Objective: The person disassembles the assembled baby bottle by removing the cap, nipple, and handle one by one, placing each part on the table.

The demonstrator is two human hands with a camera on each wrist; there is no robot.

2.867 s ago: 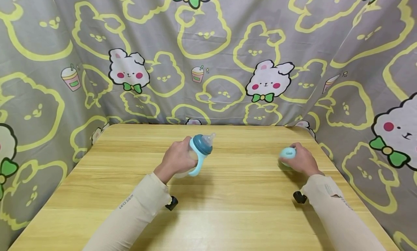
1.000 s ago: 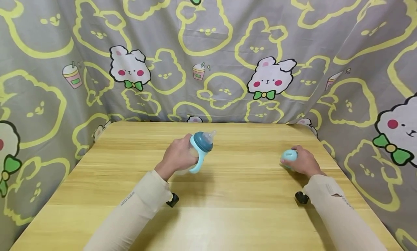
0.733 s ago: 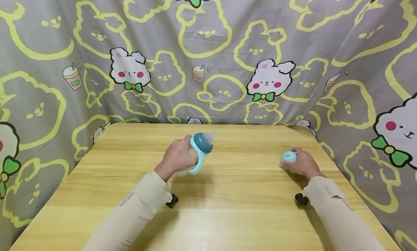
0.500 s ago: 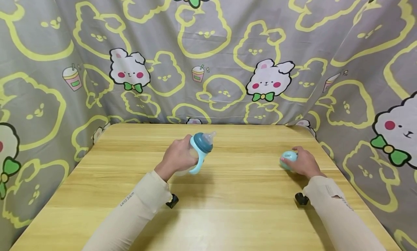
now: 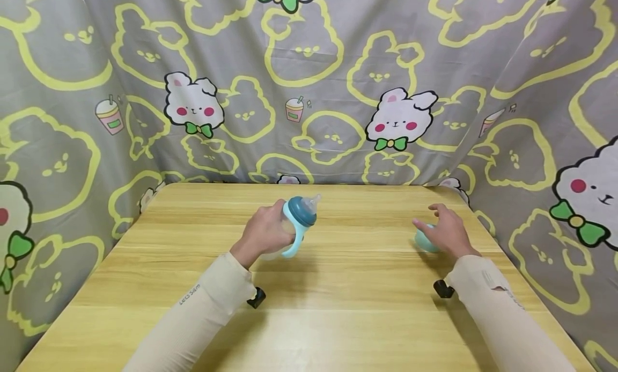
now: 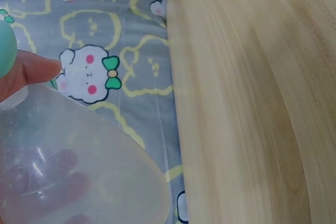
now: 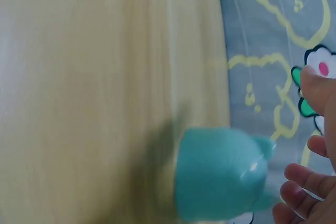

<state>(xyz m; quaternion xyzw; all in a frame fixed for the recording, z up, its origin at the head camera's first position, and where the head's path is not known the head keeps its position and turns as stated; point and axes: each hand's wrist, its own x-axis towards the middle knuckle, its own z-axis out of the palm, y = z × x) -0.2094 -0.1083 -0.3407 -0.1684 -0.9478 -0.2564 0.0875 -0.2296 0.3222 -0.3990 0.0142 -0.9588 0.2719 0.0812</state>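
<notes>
My left hand (image 5: pixel 264 233) grips a baby bottle (image 5: pixel 302 213) tilted above the table. The bottle has a dark teal collar, a clear nipple pointing up and right, and a light blue handle. In the left wrist view, fingers show through the see-through bottle body (image 6: pixel 100 156). On the right, a mint-green bottle cap (image 5: pixel 425 241) stands rim down on the table. Two small ear-like bumps top the cap (image 7: pixel 220 174) in the right wrist view. My right hand (image 5: pixel 450 233) hovers just over it, thumb and fingers spread, apart from the cap.
The wooden table (image 5: pixel 338 297) has a back edge close to a grey curtain (image 5: pixel 333 55) printed with rabbits and yellow outlines. The curtain also hangs along both sides. A black wrist camera (image 5: pixel 257 297) sits under the left sleeve and another black camera (image 5: pixel 443 289) under the right.
My right hand has let go of the cap, spreading its fingers and rising slightly. The cap stays standing on the table. My left hand and the baby bottle have hardly moved.
</notes>
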